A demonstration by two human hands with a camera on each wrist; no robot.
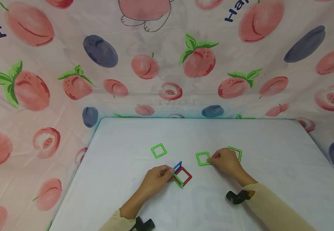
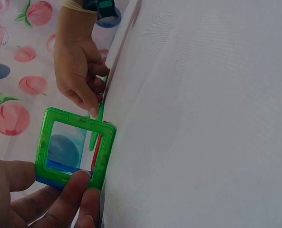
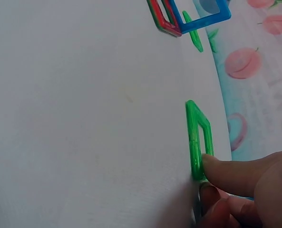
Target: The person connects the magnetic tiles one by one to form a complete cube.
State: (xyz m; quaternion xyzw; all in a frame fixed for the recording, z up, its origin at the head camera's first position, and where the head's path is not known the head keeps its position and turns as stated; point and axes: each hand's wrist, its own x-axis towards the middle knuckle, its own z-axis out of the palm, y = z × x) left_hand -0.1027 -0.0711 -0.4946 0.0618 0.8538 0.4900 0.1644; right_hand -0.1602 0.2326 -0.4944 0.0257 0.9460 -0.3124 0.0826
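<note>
On the white table [image 1: 126,192] my left hand [image 1: 158,178] holds a small build of square magnetic frames: a blue one [image 1: 177,166], a red one [image 1: 184,175] and a green one [image 1: 178,181]. In the left wrist view my fingers [image 2: 76,192] grip the green frame [image 2: 74,145] with blue behind it. My right hand [image 1: 224,160] pinches the edge of a flat green square frame [image 1: 202,158]; my thumb [image 3: 231,171] presses on that frame [image 3: 198,137]. Another green frame [image 1: 236,152] lies partly hidden behind my right hand.
A lone green square frame [image 1: 158,150] lies flat farther back on the left. A peach-and-plum printed cloth [image 1: 167,64] hangs behind and to both sides of the table. Wrist cameras [image 1: 237,196] sit on both forearms.
</note>
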